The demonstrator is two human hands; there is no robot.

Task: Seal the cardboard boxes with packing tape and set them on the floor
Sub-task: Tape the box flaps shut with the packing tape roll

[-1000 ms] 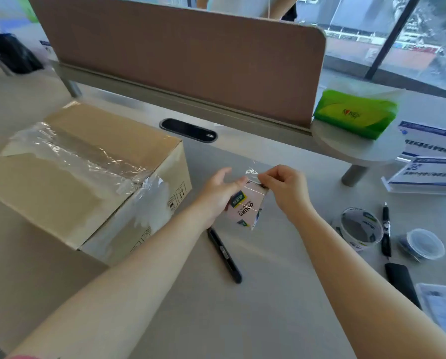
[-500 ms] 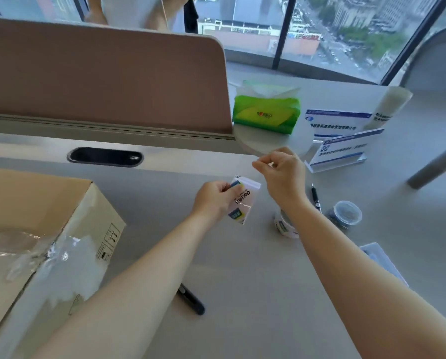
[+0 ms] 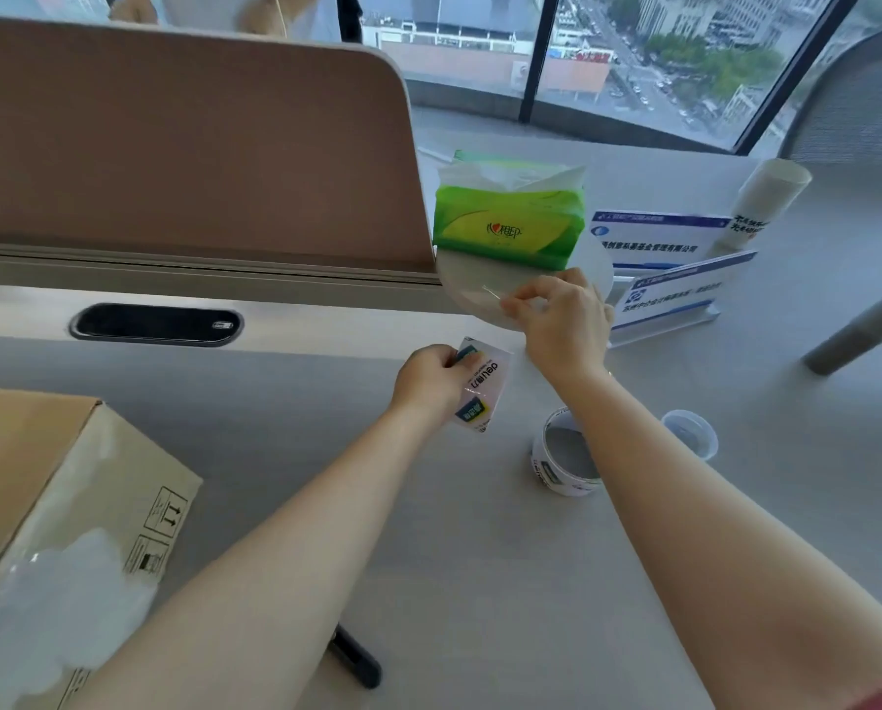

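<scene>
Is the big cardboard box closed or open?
Closed. The cardboard box has its top flat, and clear tape runs down over its end.

right hand (image 3: 561, 320) | risen off tape roll (image 3: 479, 384) | film strip drawn clear

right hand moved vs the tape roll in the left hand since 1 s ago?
Yes. The right hand has pulled up and away from the tape roll held by the left hand, toward the tissue pack.

Box (image 3: 70, 504) sits at left on desk (image 3: 479, 581); tape roll (image 3: 564, 453) and lidded tub (image 3: 689, 433) to its right, tissue pack (image 3: 508, 225) behind them by divider (image 3: 187, 146); prob. a pen (image 3: 357, 658) near front edge.
</scene>
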